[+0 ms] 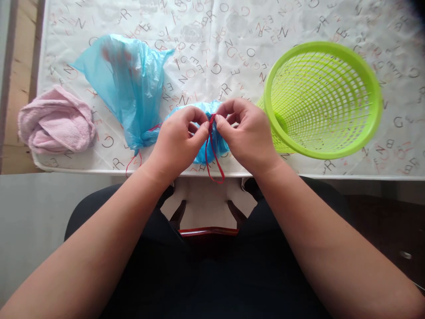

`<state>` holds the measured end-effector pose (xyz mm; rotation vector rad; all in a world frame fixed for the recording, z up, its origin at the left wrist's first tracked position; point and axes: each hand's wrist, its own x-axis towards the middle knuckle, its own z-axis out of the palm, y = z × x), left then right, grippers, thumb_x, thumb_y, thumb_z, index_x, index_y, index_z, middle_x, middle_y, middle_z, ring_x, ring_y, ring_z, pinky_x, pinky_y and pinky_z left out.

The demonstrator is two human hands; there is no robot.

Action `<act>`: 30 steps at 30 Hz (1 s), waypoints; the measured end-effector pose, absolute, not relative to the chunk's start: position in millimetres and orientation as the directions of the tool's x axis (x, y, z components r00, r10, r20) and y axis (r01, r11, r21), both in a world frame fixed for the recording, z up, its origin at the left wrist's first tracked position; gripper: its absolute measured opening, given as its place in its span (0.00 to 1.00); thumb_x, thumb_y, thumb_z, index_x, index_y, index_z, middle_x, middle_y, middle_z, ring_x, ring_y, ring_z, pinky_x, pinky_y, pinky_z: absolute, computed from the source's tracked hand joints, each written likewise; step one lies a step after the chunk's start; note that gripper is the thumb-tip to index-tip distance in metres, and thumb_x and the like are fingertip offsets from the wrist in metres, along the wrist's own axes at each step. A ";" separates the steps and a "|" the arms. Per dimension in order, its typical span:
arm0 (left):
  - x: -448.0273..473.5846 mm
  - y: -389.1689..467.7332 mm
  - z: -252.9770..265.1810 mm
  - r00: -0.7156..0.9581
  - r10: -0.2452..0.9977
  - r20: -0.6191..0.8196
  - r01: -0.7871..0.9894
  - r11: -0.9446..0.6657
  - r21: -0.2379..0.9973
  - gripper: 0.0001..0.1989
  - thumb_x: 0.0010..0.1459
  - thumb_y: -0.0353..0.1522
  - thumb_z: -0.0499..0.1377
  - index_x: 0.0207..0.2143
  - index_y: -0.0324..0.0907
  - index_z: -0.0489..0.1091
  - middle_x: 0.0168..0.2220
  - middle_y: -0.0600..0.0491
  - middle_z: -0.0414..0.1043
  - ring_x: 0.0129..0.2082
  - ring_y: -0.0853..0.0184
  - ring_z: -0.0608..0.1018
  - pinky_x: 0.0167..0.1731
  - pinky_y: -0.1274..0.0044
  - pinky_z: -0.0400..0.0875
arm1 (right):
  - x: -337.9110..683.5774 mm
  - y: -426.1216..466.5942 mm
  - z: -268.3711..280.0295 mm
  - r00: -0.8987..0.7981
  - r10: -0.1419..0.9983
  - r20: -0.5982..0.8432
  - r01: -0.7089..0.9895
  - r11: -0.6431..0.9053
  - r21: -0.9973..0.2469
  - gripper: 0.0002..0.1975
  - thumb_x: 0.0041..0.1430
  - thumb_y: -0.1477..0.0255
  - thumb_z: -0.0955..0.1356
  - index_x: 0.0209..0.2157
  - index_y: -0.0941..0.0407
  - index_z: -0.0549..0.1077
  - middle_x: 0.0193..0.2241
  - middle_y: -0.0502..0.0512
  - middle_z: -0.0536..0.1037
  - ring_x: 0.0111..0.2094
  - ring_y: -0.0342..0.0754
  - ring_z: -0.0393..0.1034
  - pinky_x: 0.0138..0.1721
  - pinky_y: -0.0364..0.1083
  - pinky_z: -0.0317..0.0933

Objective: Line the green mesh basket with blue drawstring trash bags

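Note:
Near the table's front edge, my left hand [186,137] and my right hand [245,133] meet, each pinching a thin red drawstring [212,150]. A loop of the drawstring hangs down below my fingers, over the table's edge. Behind the hands lies a blue plastic bag [206,153], partly covered by my fingers. To the left of it rests another blue plastic bag [142,84], translucent and bulging, its gathered neck toward me and a red string at that neck. Reddish shapes show through its upper part, too blurred to name.
A pink cloth [58,122] lies crumpled at the table's left end. On the right, a lime-green mesh basket [375,102] lies tipped on its side, its opening toward me. Letters are printed over the white tablecloth [232,57]. My legs are under the front edge.

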<state>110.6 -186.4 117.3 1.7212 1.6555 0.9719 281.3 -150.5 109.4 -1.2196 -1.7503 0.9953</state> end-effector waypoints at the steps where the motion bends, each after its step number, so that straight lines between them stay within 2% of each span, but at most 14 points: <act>1: 110.2 -187.0 117.8 -0.036 0.990 0.138 0.611 -0.088 0.787 0.02 0.66 0.28 0.64 0.38 0.42 0.76 0.36 0.53 0.79 0.31 0.70 0.78 0.32 0.78 0.74 | 281.2 -150.6 109.5 -0.250 0.954 0.168 0.362 0.253 -0.897 0.03 0.67 0.72 0.70 0.37 0.55 0.76 0.35 0.51 0.77 0.32 0.43 0.68 0.38 0.48 0.66; 8: 107.6 -190.0 117.3 -0.052 0.975 0.216 0.705 -0.118 0.700 0.03 0.65 0.32 0.66 0.40 0.45 0.82 0.38 0.52 0.82 0.31 0.68 0.79 0.36 0.75 0.77 | 281.8 -151.4 108.5 -0.332 0.909 0.252 0.440 0.386 -0.811 0.04 0.66 0.78 0.68 0.37 0.55 0.74 0.38 0.53 0.76 0.42 0.48 0.72 0.48 0.51 0.68; 15: 109.8 -190.8 115.2 -0.101 0.983 0.155 0.610 -0.062 0.790 0.03 0.64 0.33 0.67 0.35 0.46 0.79 0.35 0.53 0.80 0.33 0.65 0.82 0.34 0.73 0.77 | 276.9 -157.2 107.7 -0.344 0.904 0.252 0.533 0.410 -0.740 0.05 0.66 0.77 0.68 0.37 0.52 0.72 0.38 0.54 0.76 0.45 0.51 0.73 0.51 0.53 0.69; 22: 113.3 -193.5 113.6 -0.068 0.975 0.214 0.659 -0.117 0.743 0.04 0.64 0.30 0.65 0.34 0.46 0.76 0.36 0.52 0.78 0.34 0.64 0.81 0.36 0.71 0.78 | 275.1 -159.3 103.2 -0.263 0.937 0.229 0.554 0.341 -0.760 0.04 0.66 0.74 0.68 0.35 0.52 0.70 0.34 0.53 0.74 0.41 0.50 0.71 0.47 0.53 0.69; 26: 114.6 -192.2 110.8 -0.054 0.975 0.217 0.691 -0.121 0.713 0.06 0.63 0.28 0.64 0.32 0.46 0.75 0.36 0.51 0.77 0.36 0.63 0.81 0.36 0.71 0.76 | 275.6 -160.0 96.8 -0.252 0.941 0.225 0.592 0.334 -0.733 0.04 0.66 0.73 0.67 0.36 0.52 0.69 0.35 0.54 0.73 0.43 0.51 0.70 0.48 0.53 0.69; 30: 115.1 -188.1 105.1 -0.042 0.982 0.184 0.704 -0.101 0.703 0.05 0.63 0.28 0.64 0.32 0.45 0.74 0.37 0.50 0.77 0.39 0.62 0.81 0.39 0.71 0.75 | 274.4 -160.7 84.1 -0.264 0.909 0.323 0.625 0.416 -0.660 0.03 0.68 0.71 0.67 0.38 0.52 0.69 0.37 0.55 0.72 0.47 0.54 0.71 0.48 0.53 0.70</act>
